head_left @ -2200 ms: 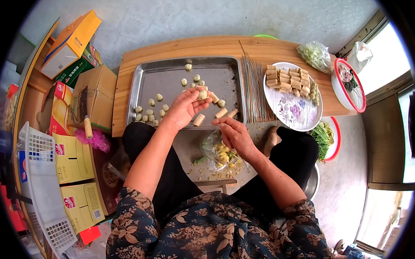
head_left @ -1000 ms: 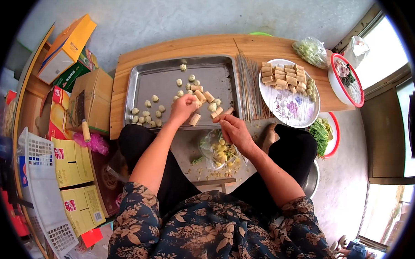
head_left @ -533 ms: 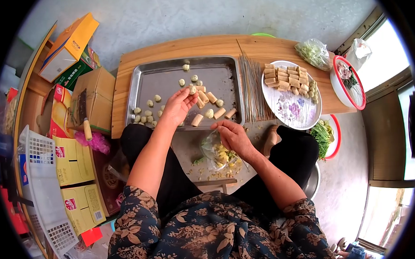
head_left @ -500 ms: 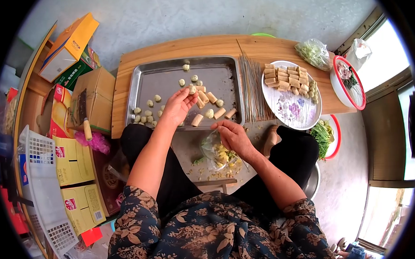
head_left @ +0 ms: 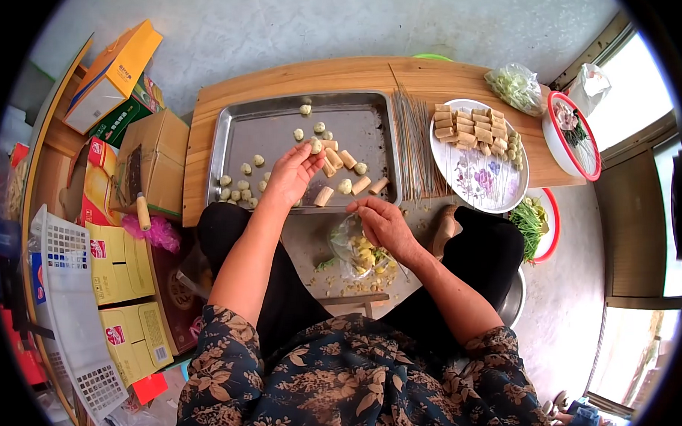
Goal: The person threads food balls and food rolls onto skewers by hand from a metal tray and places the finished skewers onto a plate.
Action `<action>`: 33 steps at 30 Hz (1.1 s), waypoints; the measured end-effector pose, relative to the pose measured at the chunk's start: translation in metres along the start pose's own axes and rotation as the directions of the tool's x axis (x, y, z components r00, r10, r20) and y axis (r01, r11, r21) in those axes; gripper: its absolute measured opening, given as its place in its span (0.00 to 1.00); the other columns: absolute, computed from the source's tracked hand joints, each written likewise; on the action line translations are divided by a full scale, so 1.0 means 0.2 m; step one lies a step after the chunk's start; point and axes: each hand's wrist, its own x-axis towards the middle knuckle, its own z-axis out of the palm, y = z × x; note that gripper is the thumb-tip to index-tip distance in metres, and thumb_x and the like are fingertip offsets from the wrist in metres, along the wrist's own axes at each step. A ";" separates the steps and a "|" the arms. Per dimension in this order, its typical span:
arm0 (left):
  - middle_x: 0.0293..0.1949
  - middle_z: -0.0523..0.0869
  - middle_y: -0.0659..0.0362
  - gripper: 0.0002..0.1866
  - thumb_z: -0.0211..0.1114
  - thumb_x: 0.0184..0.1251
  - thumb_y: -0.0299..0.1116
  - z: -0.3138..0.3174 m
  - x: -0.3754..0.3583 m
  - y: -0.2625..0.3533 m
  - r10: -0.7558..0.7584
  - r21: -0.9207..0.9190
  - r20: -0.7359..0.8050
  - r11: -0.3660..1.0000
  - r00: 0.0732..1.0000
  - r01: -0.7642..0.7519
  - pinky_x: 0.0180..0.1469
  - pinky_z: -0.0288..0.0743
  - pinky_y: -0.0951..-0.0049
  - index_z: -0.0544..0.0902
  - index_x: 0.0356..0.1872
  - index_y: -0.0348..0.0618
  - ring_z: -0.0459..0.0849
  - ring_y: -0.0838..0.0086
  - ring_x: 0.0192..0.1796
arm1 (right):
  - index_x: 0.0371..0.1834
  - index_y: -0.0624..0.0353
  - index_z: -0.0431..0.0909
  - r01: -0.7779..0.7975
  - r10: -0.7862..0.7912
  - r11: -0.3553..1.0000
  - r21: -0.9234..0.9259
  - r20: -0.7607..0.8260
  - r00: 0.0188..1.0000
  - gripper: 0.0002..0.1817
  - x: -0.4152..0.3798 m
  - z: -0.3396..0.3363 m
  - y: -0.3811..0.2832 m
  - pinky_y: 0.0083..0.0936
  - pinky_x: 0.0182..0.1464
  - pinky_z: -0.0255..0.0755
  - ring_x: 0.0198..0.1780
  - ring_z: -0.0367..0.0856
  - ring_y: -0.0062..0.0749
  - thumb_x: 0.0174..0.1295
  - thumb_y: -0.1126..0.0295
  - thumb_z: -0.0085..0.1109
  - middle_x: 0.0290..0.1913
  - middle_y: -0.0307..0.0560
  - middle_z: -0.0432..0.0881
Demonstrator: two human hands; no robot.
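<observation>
My left hand pinches a pale, speckled ball between thumb and fingertips above the metal tray. More such balls lie scattered in the tray, along with several short tan rolls. My right hand is closed just in front of the tray's near edge, fingertips pressed together. What it grips, if anything, is too fine to make out. Right of the tray lies a bundle of thin skewers. A flowered plate beside them bears stacked tan rolls and some balls.
The wooden table carries a bag of greens and a red-rimmed basin at right. Cartons and a knife stand at left. Below, between my knees, is a plastic bag of scraps.
</observation>
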 end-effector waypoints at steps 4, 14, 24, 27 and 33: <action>0.45 0.83 0.54 0.11 0.59 0.69 0.30 0.01 -0.01 0.00 0.007 0.021 0.020 1.000 1.000 -0.008 0.53 0.77 0.72 0.78 0.49 0.38 0.82 0.71 0.48 | 0.43 0.64 0.75 0.007 -0.007 1.000 -0.008 -0.007 1.000 0.11 0.00 0.00 0.00 0.15 0.18 0.56 0.14 0.61 0.14 0.69 0.71 0.43 0.14 0.32 0.64; 0.44 0.84 0.55 0.12 0.60 0.68 0.29 0.05 -0.03 0.01 -0.056 0.073 0.082 0.996 0.995 0.050 0.51 0.78 0.73 0.78 0.50 0.37 0.83 0.71 0.45 | 0.44 0.65 0.75 0.017 -0.017 1.000 0.007 -0.019 1.000 0.11 0.00 0.01 0.00 0.15 0.18 0.56 0.14 0.61 0.14 0.69 0.71 0.43 0.14 0.32 0.65; 0.43 0.85 0.57 0.12 0.63 0.65 0.29 0.05 -0.05 -0.06 -0.173 0.073 0.163 0.984 0.971 0.163 0.50 0.78 0.72 0.79 0.49 0.39 0.84 0.71 0.45 | 0.43 0.65 0.75 0.040 -0.039 0.999 0.030 -0.050 0.998 0.11 0.03 0.01 0.00 0.16 0.17 0.54 0.14 0.60 0.14 0.70 0.71 0.42 0.14 0.31 0.65; 0.44 0.85 0.58 0.12 0.63 0.65 0.30 0.07 -0.06 -0.05 -0.193 0.089 0.162 0.980 0.968 0.180 0.50 0.77 0.72 0.79 0.49 0.40 0.84 0.72 0.46 | 0.43 0.65 0.75 0.043 -0.042 0.999 0.030 -0.050 0.998 0.11 0.03 0.01 0.01 0.16 0.17 0.54 0.14 0.60 0.14 0.70 0.71 0.42 0.14 0.31 0.64; 0.44 0.85 0.60 0.13 0.62 0.66 0.32 0.10 -0.08 -0.06 -0.231 0.152 0.198 0.967 0.953 0.203 0.50 0.77 0.73 0.79 0.49 0.41 0.83 0.74 0.46 | 0.45 0.64 0.75 0.046 -0.045 0.999 0.021 -0.065 0.997 0.12 0.05 0.01 0.01 0.15 0.17 0.53 0.14 0.59 0.14 0.71 0.70 0.42 0.14 0.31 0.64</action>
